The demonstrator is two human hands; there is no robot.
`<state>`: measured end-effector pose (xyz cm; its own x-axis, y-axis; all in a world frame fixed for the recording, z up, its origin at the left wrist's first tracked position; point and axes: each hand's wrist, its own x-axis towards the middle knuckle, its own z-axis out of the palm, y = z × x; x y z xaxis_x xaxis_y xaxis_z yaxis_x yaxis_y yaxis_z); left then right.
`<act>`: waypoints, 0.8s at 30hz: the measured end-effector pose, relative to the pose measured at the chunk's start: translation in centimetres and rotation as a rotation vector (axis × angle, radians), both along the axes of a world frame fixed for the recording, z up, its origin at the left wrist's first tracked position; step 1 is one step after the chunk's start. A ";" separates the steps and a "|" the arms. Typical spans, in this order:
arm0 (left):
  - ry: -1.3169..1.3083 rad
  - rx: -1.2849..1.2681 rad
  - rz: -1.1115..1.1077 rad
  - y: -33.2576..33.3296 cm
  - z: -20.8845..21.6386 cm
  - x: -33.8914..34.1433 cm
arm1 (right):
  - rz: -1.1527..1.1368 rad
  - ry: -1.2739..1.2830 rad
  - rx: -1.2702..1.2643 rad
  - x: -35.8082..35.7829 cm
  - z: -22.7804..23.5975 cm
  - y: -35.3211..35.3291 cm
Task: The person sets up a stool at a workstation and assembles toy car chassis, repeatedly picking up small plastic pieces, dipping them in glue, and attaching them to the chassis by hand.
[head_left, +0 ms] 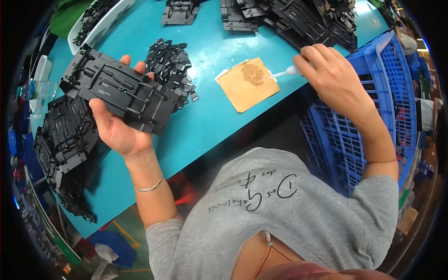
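Observation:
My left hand (122,133) is closed around a black plastic model-vehicle chassis (119,88), held tilted above the table with its moulded axles and shafts facing up. Between the fingers and thumb of my right hand (333,77) is a white thin-tipped applicator (290,70), most of its body hidden by the hand. Its narrow tip reaches onto a tan square of paper or card (240,92), at the edge of a wet-looking brown patch (252,73). Just beyond the chassis lies a heap of small black plastic pieces (170,65).
More black chassis (65,133) are piled at the left, and others (298,21) along the far side of the turquoise table (205,51). A white tray (105,23) of small black parts stands far left. Blue plastic crates (347,135) stand at the table's right edge.

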<state>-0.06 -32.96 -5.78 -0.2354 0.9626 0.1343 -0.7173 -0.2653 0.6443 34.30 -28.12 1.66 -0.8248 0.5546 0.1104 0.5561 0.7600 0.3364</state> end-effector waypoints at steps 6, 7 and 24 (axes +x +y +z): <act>0.002 -0.001 -0.011 0.0 0.1 -0.1 | 0.046 -0.051 0.048 -0.2 0.0 0.5; 0.007 0.001 -0.009 0.0 0.2 -0.1 | 0.050 -0.058 0.048 -0.2 0.0 0.5; 0.011 0.010 -0.014 -0.1 0.3 0.0 | 0.056 -0.048 0.037 -0.4 0.3 0.3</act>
